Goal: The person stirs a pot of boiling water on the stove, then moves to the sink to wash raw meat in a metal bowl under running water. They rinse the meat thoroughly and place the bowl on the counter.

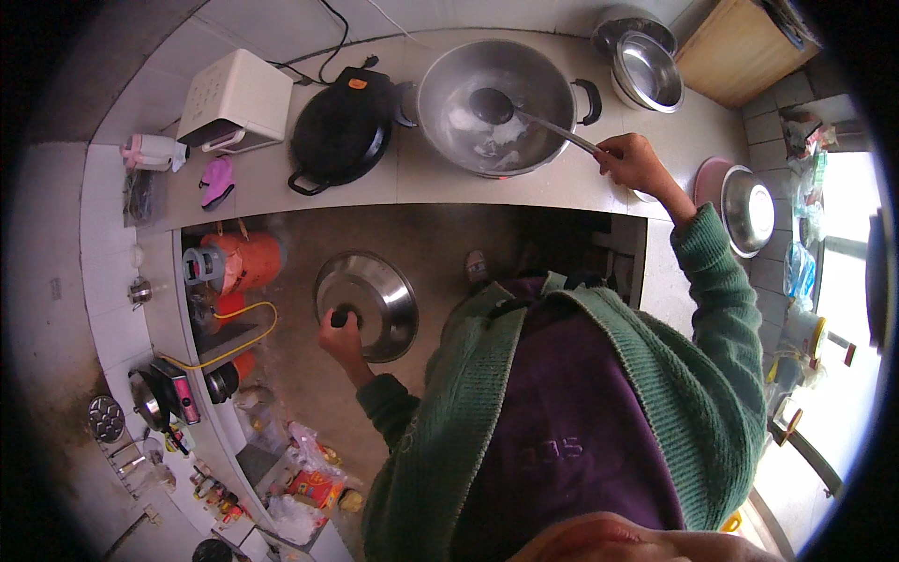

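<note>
A wide metal pot (449, 144) with black side handles stands on the counter before me. Some whitish stuff shows inside it, too unclear to name. My right hand (632, 163) grips the handle of a ladle (491, 107), whose dark round bowl is inside the pot. Out to the left, beyond the counter's front edge, my left hand (343, 341) holds a metal lid (386, 302) by its black knob. The lid hangs over the floor, apart from the pot.
A black electric griddle (338, 137) lies left of the pot, beside a white box-shaped appliance (242, 98) and a pink-purple cloth item (216, 181). Metal bowls (647, 67) stand at the back right, another basin (748, 211) at the right. An orange gas cylinder (249, 261) is under the left counter.
</note>
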### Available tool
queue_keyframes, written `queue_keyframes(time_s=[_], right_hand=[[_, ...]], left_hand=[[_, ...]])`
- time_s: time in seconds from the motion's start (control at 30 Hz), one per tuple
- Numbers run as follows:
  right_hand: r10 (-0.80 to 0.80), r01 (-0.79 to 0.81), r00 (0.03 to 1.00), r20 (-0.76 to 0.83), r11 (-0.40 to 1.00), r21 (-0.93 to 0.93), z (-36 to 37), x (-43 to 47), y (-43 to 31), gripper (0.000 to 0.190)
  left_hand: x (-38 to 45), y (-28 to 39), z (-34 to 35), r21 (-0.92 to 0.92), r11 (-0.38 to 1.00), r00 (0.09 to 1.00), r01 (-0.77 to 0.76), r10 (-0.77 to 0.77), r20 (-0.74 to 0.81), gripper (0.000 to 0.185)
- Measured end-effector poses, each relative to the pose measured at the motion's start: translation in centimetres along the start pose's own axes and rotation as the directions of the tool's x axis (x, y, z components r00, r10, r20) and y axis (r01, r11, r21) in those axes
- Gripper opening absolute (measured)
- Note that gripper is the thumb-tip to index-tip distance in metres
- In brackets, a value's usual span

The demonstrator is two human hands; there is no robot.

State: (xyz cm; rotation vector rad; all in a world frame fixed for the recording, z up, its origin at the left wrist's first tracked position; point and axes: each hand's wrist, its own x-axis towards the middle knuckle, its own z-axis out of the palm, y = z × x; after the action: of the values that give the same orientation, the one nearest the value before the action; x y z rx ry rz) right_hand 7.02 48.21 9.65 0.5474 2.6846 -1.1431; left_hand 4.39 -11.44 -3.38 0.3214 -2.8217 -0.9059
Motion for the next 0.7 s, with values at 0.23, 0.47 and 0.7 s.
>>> queue_keyframes(time_s=[0.23,0.47,0.7], right_hand=[[0.039,-0.038,0.999,-0.028,0.999,0.009,0.2,0.5,-0.1,0.026],[-0.173,0.152,0.969,-0.174,0.980,-0.129,1.5,0.4,-0.1,0.022],[-0.206,0.174,0.956,-0.207,0.971,-0.163,4.5,1.0,1.6,0.021]], left_hand=[[-0.1,0.0,-0.2,0.048,0.999,1.000,0.015,-0.016,0.012,0.046],[-0.1,-0.7,-0.5,0.028,1.000,1.000,0.002,-0.002,-0.021,0.047],[0.8,1.4,-1.2,-0.001,0.999,0.999,-0.048,0.048,0.009,0.045]])
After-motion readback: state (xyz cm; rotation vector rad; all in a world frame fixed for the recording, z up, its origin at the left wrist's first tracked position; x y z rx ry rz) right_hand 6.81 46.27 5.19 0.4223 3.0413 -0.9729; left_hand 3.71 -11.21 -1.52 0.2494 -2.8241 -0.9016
